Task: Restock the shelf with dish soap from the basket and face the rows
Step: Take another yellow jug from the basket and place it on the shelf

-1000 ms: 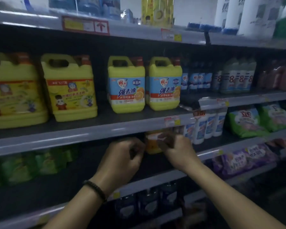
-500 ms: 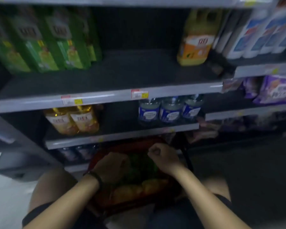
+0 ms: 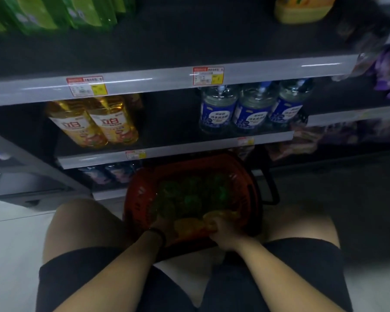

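Person crouches at the shelf [image 3: 167, 148]. The basket [image 3: 140, 199] sits on the floor between the knees, within easy reach. Right hand [image 3: 223, 233] clenches a yellow bottle [image 3: 187, 226] at the basket's near end, probably for lifting. Left hand [image 3: 159, 224] is inside the basket beside it; its fingers are too dim to tell.

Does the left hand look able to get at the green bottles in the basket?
Probably yes. The left hand is inside the open-topped red basket, and the green bottles lie uncovered just beyond it.
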Demonstrator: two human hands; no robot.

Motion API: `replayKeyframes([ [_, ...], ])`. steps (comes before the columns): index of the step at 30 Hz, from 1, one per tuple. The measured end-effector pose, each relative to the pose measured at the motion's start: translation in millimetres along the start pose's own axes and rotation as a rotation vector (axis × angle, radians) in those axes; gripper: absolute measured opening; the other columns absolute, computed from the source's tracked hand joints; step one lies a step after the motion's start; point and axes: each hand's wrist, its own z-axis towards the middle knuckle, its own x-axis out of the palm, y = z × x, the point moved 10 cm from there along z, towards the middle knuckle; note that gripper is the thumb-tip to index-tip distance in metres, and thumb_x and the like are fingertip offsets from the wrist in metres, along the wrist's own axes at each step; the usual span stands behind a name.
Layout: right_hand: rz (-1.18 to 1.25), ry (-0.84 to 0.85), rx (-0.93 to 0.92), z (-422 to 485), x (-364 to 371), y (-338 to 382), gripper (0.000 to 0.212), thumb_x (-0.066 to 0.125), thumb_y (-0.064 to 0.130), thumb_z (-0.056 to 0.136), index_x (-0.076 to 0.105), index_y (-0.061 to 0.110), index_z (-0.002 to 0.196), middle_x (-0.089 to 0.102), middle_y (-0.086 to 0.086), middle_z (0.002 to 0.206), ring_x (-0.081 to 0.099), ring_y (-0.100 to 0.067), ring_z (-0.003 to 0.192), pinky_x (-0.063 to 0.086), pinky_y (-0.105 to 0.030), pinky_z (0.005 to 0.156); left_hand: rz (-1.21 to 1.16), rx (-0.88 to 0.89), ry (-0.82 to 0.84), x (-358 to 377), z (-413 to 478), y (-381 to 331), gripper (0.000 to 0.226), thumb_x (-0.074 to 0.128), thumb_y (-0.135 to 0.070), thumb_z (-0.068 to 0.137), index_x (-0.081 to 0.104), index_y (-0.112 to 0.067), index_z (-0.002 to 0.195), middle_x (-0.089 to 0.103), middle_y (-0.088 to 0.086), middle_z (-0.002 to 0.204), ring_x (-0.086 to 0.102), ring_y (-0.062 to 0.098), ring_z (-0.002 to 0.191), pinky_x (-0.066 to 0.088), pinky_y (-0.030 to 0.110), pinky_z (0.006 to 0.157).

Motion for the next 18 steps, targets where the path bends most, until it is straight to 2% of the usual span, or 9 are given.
replayKeyframes([
  [2, 0.004, 0.016, 0.032, 5.1, 9.2, -4.8, 0.042, 0.058, 0.028, 0.102, 0.061, 0.020, 0.143, 0.063, -0.006, 0.139, 0.059, -0.028, 0.130, 0.048, -0.040, 0.111, -0.054, 0.009, 0.059, 25.9, 23.5, 1.3, 0.072, 0.063, -0.033, 0.101, 0.027, -0.017, 0.162, 0.030, 0.011, 0.161, 0.042, 0.039, 0.140, 0.038, 0.048, 0.120],
  [4, 0.047, 0.060, 0.091, 12.5, 22.1, -11.8, 0.047, 0.059, 0.029, 0.098, 0.058, 0.023, 0.144, 0.064, -0.005, 0.135, 0.061, -0.028, 0.127, 0.051, -0.040, 0.107, -0.267, -0.001, 0.015, 47.0, 57.6, 3.5, 0.069, 0.066, -0.032, 0.099, 0.036, -0.016, 0.159, 0.040, 0.012, 0.155, 0.053, 0.035, 0.126, 0.043, 0.047, 0.115],
  [5, 0.065, 0.073, 0.112, 19.3, 27.9, -17.5, 0.046, 0.060, 0.032, 0.094, 0.060, 0.024, 0.139, 0.067, -0.004, 0.129, 0.064, -0.027, 0.121, 0.053, -0.039, 0.102, -0.216, 0.058, 0.010, 58.2, 72.5, -1.1, 0.070, 0.066, -0.033, 0.097, 0.037, -0.014, 0.159, 0.042, 0.013, 0.156, 0.055, 0.033, 0.127, 0.043, 0.043, 0.115],
  [8, 0.112, 0.080, 0.151, 57.5, 47.6, -59.3, 0.043, 0.058, 0.045, 0.081, 0.066, 0.028, 0.120, 0.071, 0.001, 0.115, 0.069, -0.024, 0.106, 0.059, -0.045, 0.098, -0.044, 0.139, 0.108, 48.6, 65.7, -19.4, 0.061, 0.052, -0.025, 0.108, 0.028, -0.015, 0.163, 0.033, 0.010, 0.163, 0.039, 0.034, 0.149, 0.036, 0.039, 0.122],
  [11, 0.156, 0.058, 0.179, 51.2, 40.8, -53.6, 0.029, 0.059, 0.042, 0.088, 0.069, 0.029, 0.112, 0.071, 0.000, 0.111, 0.068, -0.022, 0.100, 0.059, -0.042, 0.093, -0.028, 0.169, 0.061, 27.8, 31.8, -36.6, 0.064, 0.042, -0.031, 0.112, 0.010, -0.017, 0.165, 0.021, 0.011, 0.167, 0.027, 0.035, 0.154, 0.029, 0.042, 0.125],
  [12, 0.170, 0.039, 0.189, 42.2, 32.9, -42.5, 0.026, 0.059, 0.039, 0.093, 0.069, 0.027, 0.114, 0.071, -0.001, 0.112, 0.068, -0.022, 0.100, 0.058, -0.038, 0.090, -0.064, 0.139, 0.003, 17.4, 26.8, -30.8, 0.067, 0.043, -0.032, 0.112, 0.006, -0.015, 0.165, 0.019, 0.010, 0.168, 0.025, 0.034, 0.155, 0.028, 0.040, 0.125],
  [13, 0.179, 0.022, 0.201, 37.2, 27.8, -36.4, 0.027, 0.060, 0.037, 0.096, 0.070, 0.025, 0.118, 0.071, -0.002, 0.114, 0.068, -0.022, 0.101, 0.057, -0.035, 0.087, -0.086, 0.055, 0.018, 12.1, 22.5, -21.5, 0.071, 0.046, -0.034, 0.111, 0.004, -0.015, 0.165, 0.018, 0.008, 0.167, 0.024, 0.034, 0.155, 0.028, 0.039, 0.125],
  [16, 0.202, 0.025, 0.204, 39.7, 24.3, -36.6, 0.033, 0.062, 0.040, 0.091, 0.071, 0.024, 0.118, 0.073, -0.004, 0.114, 0.070, -0.023, 0.100, 0.060, -0.041, 0.093, -0.118, 0.004, 0.020, 31.4, 46.2, 6.2, 0.082, 0.064, -0.037, 0.100, 0.016, -0.016, 0.163, 0.027, 0.015, 0.165, 0.035, 0.037, 0.149, 0.036, 0.043, 0.121],
  [18, 0.198, 0.013, 0.207, 40.0, 22.7, -35.0, 0.028, 0.061, 0.038, 0.088, 0.072, 0.024, 0.110, 0.073, -0.004, 0.111, 0.070, -0.024, 0.101, 0.059, -0.042, 0.095, -0.159, 0.034, -0.003, 26.4, 38.4, 9.8, 0.073, 0.066, -0.035, 0.096, 0.034, -0.012, 0.157, 0.040, 0.018, 0.157, 0.046, 0.037, 0.142, 0.042, 0.046, 0.118],
])
